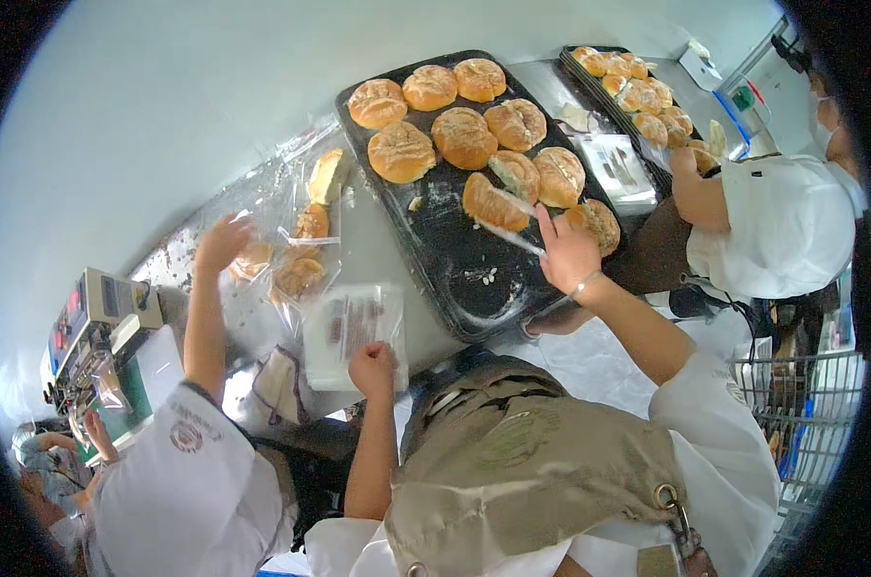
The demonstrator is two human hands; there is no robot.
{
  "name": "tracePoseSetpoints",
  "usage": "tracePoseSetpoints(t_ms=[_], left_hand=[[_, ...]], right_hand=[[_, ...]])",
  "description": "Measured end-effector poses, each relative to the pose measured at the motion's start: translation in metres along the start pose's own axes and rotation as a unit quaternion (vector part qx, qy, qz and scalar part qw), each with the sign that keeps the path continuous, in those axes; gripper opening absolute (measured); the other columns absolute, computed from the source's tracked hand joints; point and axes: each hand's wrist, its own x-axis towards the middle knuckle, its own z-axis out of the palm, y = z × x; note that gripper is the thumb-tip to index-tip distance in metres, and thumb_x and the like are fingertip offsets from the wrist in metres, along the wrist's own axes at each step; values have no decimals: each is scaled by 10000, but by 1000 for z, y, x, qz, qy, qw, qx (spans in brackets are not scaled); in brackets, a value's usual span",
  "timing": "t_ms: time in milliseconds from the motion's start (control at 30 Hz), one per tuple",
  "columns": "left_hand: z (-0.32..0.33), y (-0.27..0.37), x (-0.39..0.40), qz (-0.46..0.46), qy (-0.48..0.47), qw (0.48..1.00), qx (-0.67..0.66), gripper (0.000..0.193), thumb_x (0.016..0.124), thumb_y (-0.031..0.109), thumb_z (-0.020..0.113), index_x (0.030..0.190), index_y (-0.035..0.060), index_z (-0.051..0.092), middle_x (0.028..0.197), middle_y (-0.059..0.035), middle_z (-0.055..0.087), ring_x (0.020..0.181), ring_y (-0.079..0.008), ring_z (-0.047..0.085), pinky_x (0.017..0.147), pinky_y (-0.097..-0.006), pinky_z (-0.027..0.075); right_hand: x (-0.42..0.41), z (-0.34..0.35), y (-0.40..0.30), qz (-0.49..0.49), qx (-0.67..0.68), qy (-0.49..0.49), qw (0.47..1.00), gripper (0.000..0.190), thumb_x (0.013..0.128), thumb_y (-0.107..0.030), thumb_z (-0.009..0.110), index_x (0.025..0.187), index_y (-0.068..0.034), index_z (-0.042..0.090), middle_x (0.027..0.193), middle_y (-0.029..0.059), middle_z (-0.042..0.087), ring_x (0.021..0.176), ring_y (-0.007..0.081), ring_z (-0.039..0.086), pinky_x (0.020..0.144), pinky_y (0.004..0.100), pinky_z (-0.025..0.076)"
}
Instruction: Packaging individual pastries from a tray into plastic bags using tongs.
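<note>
My right hand [569,254] grips pale tongs [516,239] over a black baking tray [446,249]. Between the arms of the tongs is a browned bun [491,203], tilted on its side, against a cut bun [514,175]. Several more round buns [464,137] cover the far part of the tray. Down at the counter's near edge, my left hand [372,369] is curled with its fingertips on the edge of a stack of clear plastic bags [327,353] bearing print. White crumbs [489,275] lie on the tray's bare near end.
Bagged buns [298,278] lie left of the tray, where a co-worker's blurred hand [226,241] reaches. A sealing machine [103,310] stands far left. At right are a second tray of buns [648,101], more bags [615,169] and another person in a white cap [774,223].
</note>
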Motion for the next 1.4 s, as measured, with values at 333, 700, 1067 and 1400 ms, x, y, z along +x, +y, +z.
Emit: tracePoseSetpoints(t_ms=[333,700,1067,1400], left_hand=[[6,-28,11,-77,-22,986,-149,159,787,135,584,780,-23,601,660,-73,610,571,-150,552,560,-289,440],[-56,59,-10,111,8,983,-143,159,792,138,556,756,-12,514,1245,-252,424,1129,-306,462,885,-353,366],[-28,90,-4,52,-51,967,-243,113,802,96,547,778,-4,499,1174,-192,500,1083,-267,472,915,-338,334],[-69,130,96,-9,87,905,-416,128,856,129,511,853,1,501,696,-50,516,584,-139,505,551,-226,430]], right_hand=[[-20,-48,-104,-246,163,-241,924,703,668,-201,605,1285,-33,314,912,143,524,786,297,566,617,397,472],[-13,-49,-131,-222,78,-151,960,612,670,-106,586,1237,-5,378,913,159,542,761,283,581,598,379,499],[-19,-47,-134,-184,132,-79,971,651,692,-151,580,1268,9,322,905,163,518,762,294,571,571,378,499],[-2,-2,62,90,167,11,982,600,669,-268,622,1157,1,397,911,201,588,815,377,576,730,436,449]])
